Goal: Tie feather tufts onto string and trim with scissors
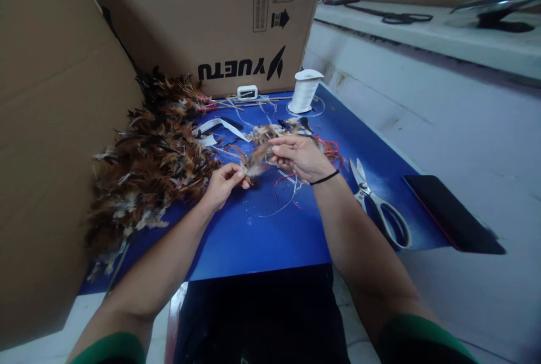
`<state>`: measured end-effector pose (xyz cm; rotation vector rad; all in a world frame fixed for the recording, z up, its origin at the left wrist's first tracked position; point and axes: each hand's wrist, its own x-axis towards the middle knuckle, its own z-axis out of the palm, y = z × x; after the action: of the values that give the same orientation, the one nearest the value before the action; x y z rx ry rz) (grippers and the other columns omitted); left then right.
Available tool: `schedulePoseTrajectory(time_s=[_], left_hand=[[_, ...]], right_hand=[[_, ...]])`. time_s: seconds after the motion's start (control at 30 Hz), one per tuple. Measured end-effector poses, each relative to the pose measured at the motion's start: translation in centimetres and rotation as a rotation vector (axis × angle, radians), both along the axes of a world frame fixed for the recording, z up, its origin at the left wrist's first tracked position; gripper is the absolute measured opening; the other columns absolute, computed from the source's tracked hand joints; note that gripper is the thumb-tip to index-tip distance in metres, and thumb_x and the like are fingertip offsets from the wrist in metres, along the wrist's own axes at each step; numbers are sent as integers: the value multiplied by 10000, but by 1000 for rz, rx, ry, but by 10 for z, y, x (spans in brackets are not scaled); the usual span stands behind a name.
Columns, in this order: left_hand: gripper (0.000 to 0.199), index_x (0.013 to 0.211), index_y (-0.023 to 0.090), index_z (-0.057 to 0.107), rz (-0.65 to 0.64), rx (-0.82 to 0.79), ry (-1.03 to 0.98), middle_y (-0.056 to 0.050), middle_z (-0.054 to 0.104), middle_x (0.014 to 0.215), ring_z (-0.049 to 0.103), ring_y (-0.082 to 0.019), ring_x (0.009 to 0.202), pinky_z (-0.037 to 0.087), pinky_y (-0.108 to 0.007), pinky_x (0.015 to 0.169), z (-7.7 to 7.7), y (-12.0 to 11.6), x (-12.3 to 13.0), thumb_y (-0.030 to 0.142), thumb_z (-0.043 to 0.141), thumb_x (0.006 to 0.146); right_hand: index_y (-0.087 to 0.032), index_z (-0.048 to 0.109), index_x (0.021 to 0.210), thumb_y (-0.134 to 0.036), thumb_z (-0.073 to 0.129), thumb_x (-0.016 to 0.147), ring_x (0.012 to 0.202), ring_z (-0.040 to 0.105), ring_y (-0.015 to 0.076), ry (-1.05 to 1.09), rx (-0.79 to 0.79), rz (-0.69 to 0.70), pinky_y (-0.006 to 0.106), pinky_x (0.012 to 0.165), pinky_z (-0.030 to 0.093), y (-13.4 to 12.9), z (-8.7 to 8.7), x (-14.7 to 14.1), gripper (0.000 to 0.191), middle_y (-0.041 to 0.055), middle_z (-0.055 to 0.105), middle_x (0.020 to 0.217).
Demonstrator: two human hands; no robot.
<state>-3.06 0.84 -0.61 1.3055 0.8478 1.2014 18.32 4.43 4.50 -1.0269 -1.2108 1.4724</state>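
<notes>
Over the middle of the blue table, my left hand (225,185) pinches the lower end of a small bunch of brown and grey feathers (255,165). The fingers of my right hand (301,156) are closed on the other end of that bunch, its fluff slightly blurred. Behind my right hand lies a pile of loose feathers (270,130) with red string (333,150) at its right side. A large heap of brown feathers (156,150) fills the table's left side. A thin white ribbon (281,210) curls on the table below my hands.
Scissors (380,209) and a black phone (454,213) lie at the right. A white ribbon spool (305,92) stands at the back of the blue table (257,245). Cardboard boxes (169,20) rise behind and at the left.
</notes>
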Motion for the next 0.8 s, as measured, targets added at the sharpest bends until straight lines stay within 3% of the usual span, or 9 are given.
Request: schedulePoseTrajectory(time_s=[0.17,0.27,0.4,0.5,0.63,0.8], left_hand=[[247,762,152,626,-35,81,128,-13,658,607,604,-120,577,479,-253,660,-1,1,-2,394,671,787],[222,757,160,645,-66,133,223,-15,648,610,603,-125,583,481,-247,648,-3,1,-2,377,652,802],[179,743,164,669,-31,274,326,-71,654,914,594,-101,568,498,-246,594,-3,-1,0,335,657,793],[134,775,172,679,33,381,399,-104,583,1142,577,-73,553,506,-256,588,-2,-5,2,294,634,810],[95,787,185,684,154,452,442,-94,569,1192,536,-50,555,501,-256,637,2,-7,2,262,634,813],[72,776,194,681,271,501,465,-80,576,1147,540,-84,626,504,-276,660,6,-8,0,243,638,805]], right_hand=[[-155,627,808,-226,761,647,549,570,82,20,53,-171,211,495,440,7,-2,3,221,-15,610,607],[-160,607,801,-252,750,656,518,523,68,-2,87,-206,203,466,399,9,-2,6,224,-25,585,607],[-172,595,806,-258,720,663,426,360,36,-69,112,-174,191,389,246,6,0,6,209,-75,457,525],[-177,587,781,-270,702,656,423,307,33,-111,164,-126,194,395,221,2,2,3,193,-86,416,515],[-166,615,750,-304,690,656,505,390,58,-224,310,-82,203,443,287,-2,5,0,183,-48,495,583],[-148,646,761,-280,677,682,575,462,81,-361,382,21,241,540,371,-10,12,-1,157,-7,583,668]])
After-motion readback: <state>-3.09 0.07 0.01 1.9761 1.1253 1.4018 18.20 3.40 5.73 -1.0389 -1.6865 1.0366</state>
